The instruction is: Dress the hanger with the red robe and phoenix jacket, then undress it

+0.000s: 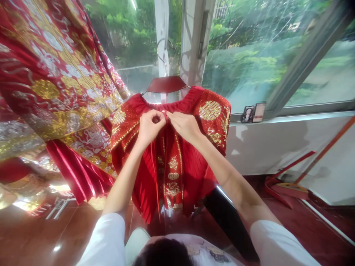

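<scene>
The left hand (151, 123) is bending its thumb and forefinger into a ring, the tips meeting and clamping on the front neckline edge of a red garment (173, 162). The right hand (184, 125) is pointing in from the other side, its fingers straight and lying together, the tips touching the same spot — whether they are gripping the cloth, I cannot tell. The garment is hanging upright from a dark red hanger (166, 85) before the window (263, 66), its shoulders and front bands showing gold embroidery. A thin red cord (156, 177) is dangling down its front, below the left hand. To the left, a larger red robe (74, 74) with gold and silver embroidery is hanging close by, overlapping the garment's edge in the view. Over on the right, a phone (247, 113) is leaning on the window sill (294, 116), just beside a blurred-out object. Below it, a red dustpan (288, 190) is resting on the reddish floor (280, 218) near the wall.
</scene>
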`<control>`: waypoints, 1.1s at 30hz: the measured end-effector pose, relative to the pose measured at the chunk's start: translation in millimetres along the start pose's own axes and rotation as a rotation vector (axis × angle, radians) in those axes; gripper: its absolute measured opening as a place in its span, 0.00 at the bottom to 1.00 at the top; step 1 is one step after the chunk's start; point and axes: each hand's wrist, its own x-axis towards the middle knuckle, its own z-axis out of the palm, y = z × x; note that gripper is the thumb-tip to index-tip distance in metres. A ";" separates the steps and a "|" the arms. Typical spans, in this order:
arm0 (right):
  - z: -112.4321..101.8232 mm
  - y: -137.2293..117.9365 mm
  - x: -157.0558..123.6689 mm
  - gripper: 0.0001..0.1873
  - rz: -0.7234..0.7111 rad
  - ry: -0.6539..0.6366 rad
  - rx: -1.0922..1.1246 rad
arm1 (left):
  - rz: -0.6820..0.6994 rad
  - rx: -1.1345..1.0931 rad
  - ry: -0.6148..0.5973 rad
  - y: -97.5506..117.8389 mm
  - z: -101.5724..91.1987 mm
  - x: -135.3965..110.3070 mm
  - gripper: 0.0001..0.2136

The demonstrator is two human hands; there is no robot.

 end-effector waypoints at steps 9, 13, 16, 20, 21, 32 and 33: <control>14.8 -2.2 -1.4 0.14 0.099 0.141 0.198 | 0.028 0.463 -0.131 0.7 0.5 -3.2 0.05; 8.9 -2.0 -2.3 0.10 0.090 0.078 0.167 | 0.075 0.462 -0.193 -5.1 -3.2 -6.3 0.02; -0.5 0.8 -6.0 0.07 0.163 0.080 -0.014 | 0.121 0.557 -0.123 -9.3 -9.2 -8.3 0.04; -16.2 1.1 -10.1 0.06 0.297 0.138 -0.129 | 0.162 0.641 -0.015 -13.8 -18.4 -10.1 0.07; -19.3 -0.6 -10.5 0.06 0.305 0.149 -0.088 | 0.171 0.599 -0.005 -14.4 -18.8 -10.6 0.07; -19.8 -6.2 -17.0 0.08 0.545 0.054 0.943 | -0.012 0.024 -0.071 -15.4 -11.1 1.3 0.10; -20.8 -3.0 -17.9 0.07 0.517 0.040 0.888 | 0.011 0.101 -0.093 -16.5 -14.7 2.9 0.11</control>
